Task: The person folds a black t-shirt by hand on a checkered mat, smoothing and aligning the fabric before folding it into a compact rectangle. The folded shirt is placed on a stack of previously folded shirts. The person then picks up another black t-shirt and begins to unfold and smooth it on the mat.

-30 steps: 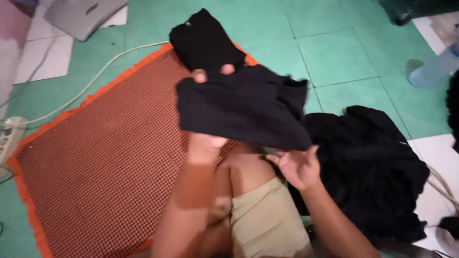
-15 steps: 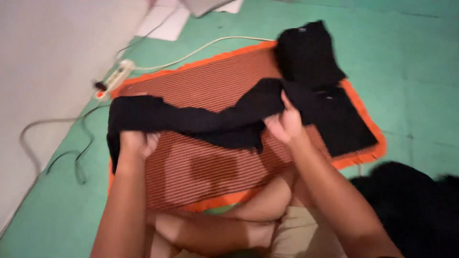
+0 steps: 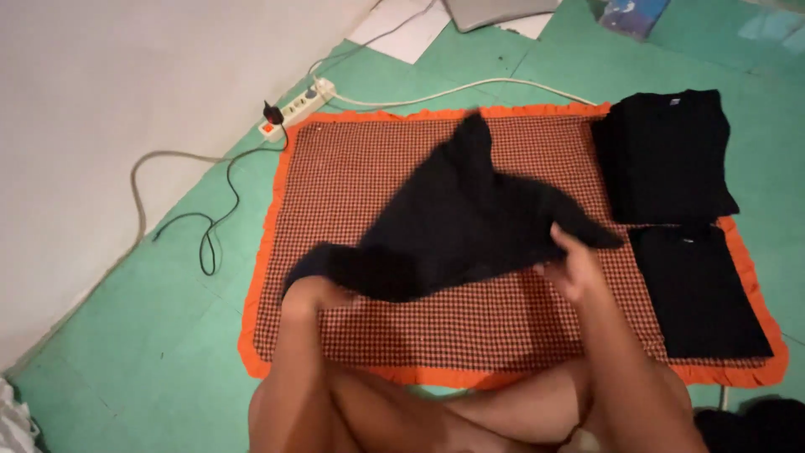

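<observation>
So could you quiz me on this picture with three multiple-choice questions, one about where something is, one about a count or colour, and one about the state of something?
1. Where do the folded black garments lie?
A. On the right end of the mat
B. On the bare floor by the wall
C. On the person's lap

2. How many folded black garments are there?
A. One
B. Two
C. Four

3. What state is the black garment in the hands in?
A. Neatly folded flat
B. Loose and unfolded, held up at both ends
C. Rolled into a ball

Answers:
1. A: one folded garment and another sit at the right end of the checked mat with the orange edge.
2. B: two flat black stacks show there, one behind the other.
3. B: the left hand and right hand each grip an end of the black garment, which drapes loose above the mat.
</observation>
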